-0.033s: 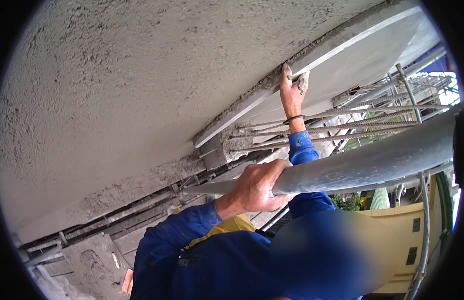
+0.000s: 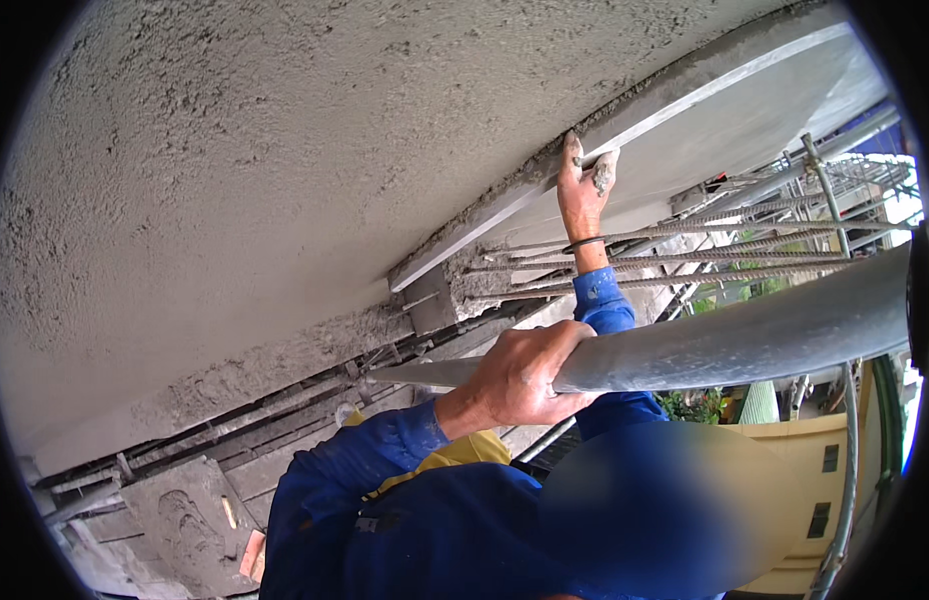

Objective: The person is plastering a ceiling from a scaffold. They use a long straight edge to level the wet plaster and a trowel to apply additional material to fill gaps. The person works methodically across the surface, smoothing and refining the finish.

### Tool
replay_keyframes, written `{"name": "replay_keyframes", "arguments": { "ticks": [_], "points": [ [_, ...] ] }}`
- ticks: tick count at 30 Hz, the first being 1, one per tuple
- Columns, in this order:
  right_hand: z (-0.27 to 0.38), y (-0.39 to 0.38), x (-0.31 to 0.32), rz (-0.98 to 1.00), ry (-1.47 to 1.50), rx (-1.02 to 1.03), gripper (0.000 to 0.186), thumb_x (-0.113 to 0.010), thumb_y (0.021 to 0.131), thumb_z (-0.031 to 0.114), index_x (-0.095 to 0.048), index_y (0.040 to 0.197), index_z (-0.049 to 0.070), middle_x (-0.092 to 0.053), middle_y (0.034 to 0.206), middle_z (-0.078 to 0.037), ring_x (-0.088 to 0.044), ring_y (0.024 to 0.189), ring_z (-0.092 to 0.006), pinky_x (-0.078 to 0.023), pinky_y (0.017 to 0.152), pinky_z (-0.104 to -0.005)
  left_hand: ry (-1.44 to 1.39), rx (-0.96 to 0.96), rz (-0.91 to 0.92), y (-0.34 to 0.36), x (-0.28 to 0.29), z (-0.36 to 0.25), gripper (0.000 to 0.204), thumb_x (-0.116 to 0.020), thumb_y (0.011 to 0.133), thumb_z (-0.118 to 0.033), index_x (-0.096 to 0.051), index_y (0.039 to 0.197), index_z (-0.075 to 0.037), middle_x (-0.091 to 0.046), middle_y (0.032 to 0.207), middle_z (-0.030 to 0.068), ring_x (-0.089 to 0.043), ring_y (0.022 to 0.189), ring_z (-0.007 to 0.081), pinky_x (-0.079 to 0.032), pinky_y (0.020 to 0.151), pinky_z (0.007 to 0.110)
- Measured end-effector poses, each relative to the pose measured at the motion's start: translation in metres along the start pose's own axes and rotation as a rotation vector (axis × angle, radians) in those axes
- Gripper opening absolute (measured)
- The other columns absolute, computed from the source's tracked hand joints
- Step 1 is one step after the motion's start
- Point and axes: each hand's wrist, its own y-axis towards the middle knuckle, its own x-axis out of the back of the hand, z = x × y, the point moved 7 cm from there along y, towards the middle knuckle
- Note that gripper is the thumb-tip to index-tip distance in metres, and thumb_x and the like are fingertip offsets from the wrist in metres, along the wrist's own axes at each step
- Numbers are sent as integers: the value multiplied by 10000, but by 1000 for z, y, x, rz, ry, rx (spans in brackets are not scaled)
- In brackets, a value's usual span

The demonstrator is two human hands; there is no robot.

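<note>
Both hands are working their holds, one high and one low! Right hand (image 2: 583, 205) is pinching the straightedge (image 2: 640, 118), its thumb (image 2: 572, 150) lying across the grey face, its fingers (image 2: 606, 172) bending at the near edge, mortar smearing them; how far they are reaching behind, one cannot tell. And the straightedge is lying aslant along the wall (image 2: 245, 170), running from the upper right down towards the middle, crumbly mortar clinging along its upper edge. On one side the wall is showing coarse and pitted; on the other, towards the right, it is gleaming smooth.

Down now to the left hand (image 2: 520, 375): it is wrapping around a grey pole (image 2: 745, 340), fingers curling over it, and that pole is sweeping in from the right rim, crossing in front of the right arm and tapering away past the grip. A dark bracelet (image 2: 585, 244) is circling the right wrist, just above a blue sleeve (image 2: 600, 295), with ribbed bars (image 2: 735, 256) jutting out behind.

Farther out, lower left, a board (image 2: 190, 530) is carrying wet mortar, a reddish block (image 2: 253, 555) sitting beside it. Lower right, a yellow building (image 2: 785, 540) is standing beyond the pole, partly blurring out.
</note>
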Motion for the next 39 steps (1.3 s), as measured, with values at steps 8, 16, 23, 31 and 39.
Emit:
{"name": "replay_keyframes", "arguments": {
  "ticks": [8, 16, 23, 31, 39],
  "points": [
    [-18, -113, -64, 58, -139, 36, 351, -708, 884, 208, -553, 988, -90, -611, 806, -259, -616, 709, -431, -506, 665, -442, -18, 48, 38, -12, 1, 8, 588, -864, 630, -178, -572, 1112, -13, -648, 893, 120, -682, 748, 319, -544, 630, 389],
    [-11, -196, -105, 208, -51, -155, 374, -704, 897, 260, -520, 1016, -43, -630, 749, -230, -634, 677, -446, -513, 618, -467, -16, 55, -2, -13, 3, 12, 565, -856, 637, -140, -566, 1103, -7, -642, 870, 125, -678, 729, 308, -522, 624, 378],
    [11, -75, -42, 81, -35, -51, 346, -705, 896, 211, -499, 983, -53, -646, 706, -226, -666, 615, -327, -525, 594, -428, 37, 46, 9, -12, 2, 10, 571, -865, 658, -158, -553, 1117, -24, -665, 895, 140, -699, 756, 312, -550, 651, 384],
    [18, -105, -63, 10, -132, 31, 361, -715, 888, 240, -547, 1006, -57, -624, 785, -250, -646, 688, -413, -514, 632, -435, -3, 22, 3, -10, 2, 11, 564, -854, 646, -148, -549, 1102, -16, -633, 841, 117, -680, 709, 310, -534, 605, 387],
    [-21, -269, -142, 276, -12, -186, 371, -704, 888, 247, -541, 1066, -35, -638, 804, -238, -634, 718, -466, -518, 634, -480, 21, -82, -79, -12, 3, 11, 615, -848, 637, -185, -530, 1135, -14, -551, 806, 82, -638, 634, 247, -491, 512, 380]
  ]
}}
